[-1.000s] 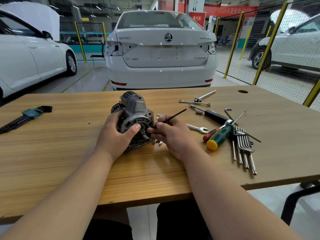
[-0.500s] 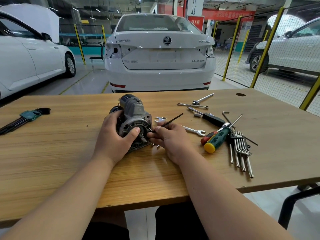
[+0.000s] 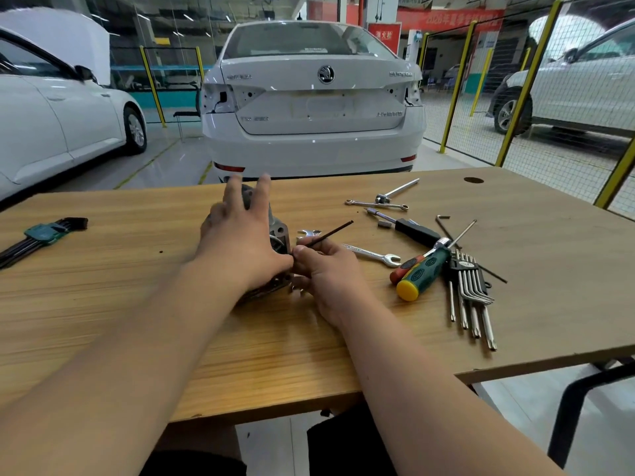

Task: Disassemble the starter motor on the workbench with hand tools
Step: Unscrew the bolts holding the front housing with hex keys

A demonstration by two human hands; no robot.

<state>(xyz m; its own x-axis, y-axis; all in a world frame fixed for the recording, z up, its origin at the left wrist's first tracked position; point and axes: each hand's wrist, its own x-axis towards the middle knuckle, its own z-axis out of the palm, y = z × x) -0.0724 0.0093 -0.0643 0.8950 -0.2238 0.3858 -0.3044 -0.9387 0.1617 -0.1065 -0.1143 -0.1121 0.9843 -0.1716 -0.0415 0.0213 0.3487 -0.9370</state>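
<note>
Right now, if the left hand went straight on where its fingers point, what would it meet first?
Probably the motor, whose top shows between the fingers. The left hand is blurred, so it may clear it toward the table far edge.

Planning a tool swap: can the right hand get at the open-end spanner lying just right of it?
Probably yes. The spanner lies flat just right of the right hand, with nothing between them. But its fingers pinch a thin hex key, which would likely have to go down first.
</note>
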